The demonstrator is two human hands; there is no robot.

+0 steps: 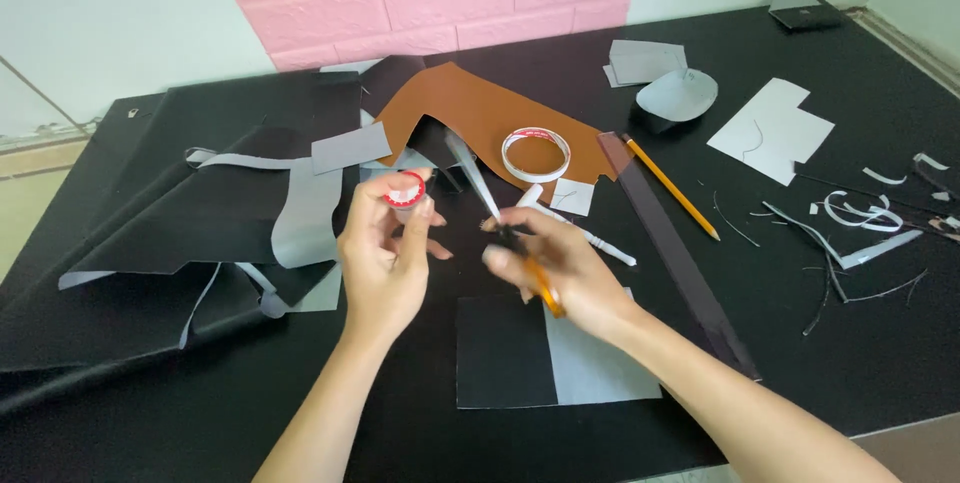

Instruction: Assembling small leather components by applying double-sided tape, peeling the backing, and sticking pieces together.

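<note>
My left hand (385, 253) is raised over the black table (880, 343) and pinches a small roll of tape with a red rim (405, 189) between its fingertips. My right hand (560, 268) is closed around orange-handled scissors (543, 291), whose blades (472, 175) point up and away toward the brown sheet. A white strip seems to run between the roll and the blades. Below both hands lies a square piece, half black (505, 353) and half grey (595, 363).
A brown leather-like sheet (480, 113) with a white tape ring (536, 154) on it lies behind the hands. Black and grey sheets (200, 213) pile at the left. A dark ruler (680, 253), a yellow pencil (672, 188), a white pen (590, 238), white paper (770, 130) and scrap strips (860, 213) lie to the right.
</note>
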